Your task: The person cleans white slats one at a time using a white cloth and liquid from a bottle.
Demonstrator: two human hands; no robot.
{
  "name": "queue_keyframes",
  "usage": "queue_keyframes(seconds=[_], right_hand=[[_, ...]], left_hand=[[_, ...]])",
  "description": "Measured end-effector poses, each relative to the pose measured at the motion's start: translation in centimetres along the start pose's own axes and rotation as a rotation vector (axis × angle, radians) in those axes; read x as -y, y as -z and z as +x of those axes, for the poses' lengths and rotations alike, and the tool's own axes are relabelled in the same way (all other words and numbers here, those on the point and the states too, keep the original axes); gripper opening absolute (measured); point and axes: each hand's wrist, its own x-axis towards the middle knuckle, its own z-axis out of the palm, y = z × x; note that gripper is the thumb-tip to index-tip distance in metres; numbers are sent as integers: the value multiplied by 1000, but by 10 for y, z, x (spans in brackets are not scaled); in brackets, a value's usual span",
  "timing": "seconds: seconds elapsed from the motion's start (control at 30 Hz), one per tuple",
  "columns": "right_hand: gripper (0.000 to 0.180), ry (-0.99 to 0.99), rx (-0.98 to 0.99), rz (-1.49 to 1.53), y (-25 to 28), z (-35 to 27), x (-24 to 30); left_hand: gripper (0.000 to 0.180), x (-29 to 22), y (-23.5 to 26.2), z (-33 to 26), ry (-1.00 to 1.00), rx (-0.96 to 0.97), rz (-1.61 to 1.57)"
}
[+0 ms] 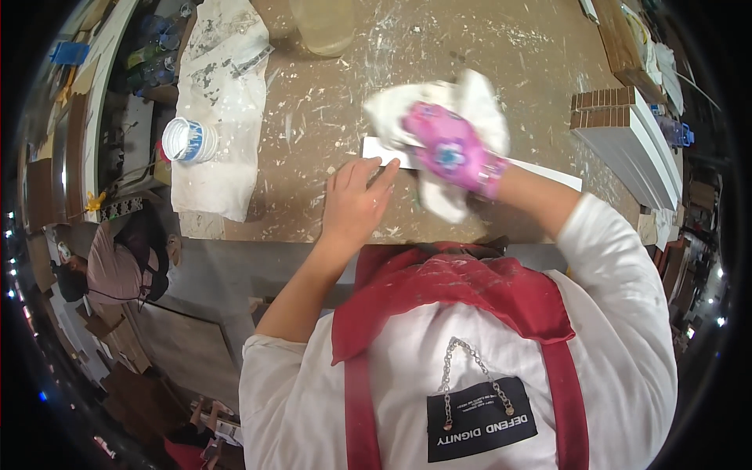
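Observation:
A long narrow white board lies across the brown worktable. At its left end, my bare left hand presses down with the thumb and forefinger and holds it. My right hand, in a pink flowered glove, is closed on a white cloth laid over the middle of the board. Slight blur shows on the glove and the cloth. The cloth hides that stretch of the board, whose right end reappears beyond my right wrist. My gloved fingertips are partly hidden in the cloth.
A paint-spattered cloth covers the worktable's left side, with a white tub lying tipped on it. A translucent container stands at the far edge. White boards are stacked at right. Another person is at lower left.

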Motion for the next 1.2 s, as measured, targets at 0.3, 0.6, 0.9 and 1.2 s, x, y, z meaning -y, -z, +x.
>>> queue_keyframes(seconds=[0.3, 0.6, 0.9, 1.2], right_hand=[[30, -70, 85, 184, 5, 5, 11], [28, -186, -61, 660, -1, 42, -14], [23, -100, 79, 227, -25, 63, 34], [26, -75, 112, 68, -6, 40, 35]], left_hand=[[41, 0, 3, 0, -7, -15, -60], [32, 2, 5, -1, -28, -55, -95], [31, 1, 0, -1, -44, -75, -103], [28, 2, 0, 0, -24, -100, -114]])
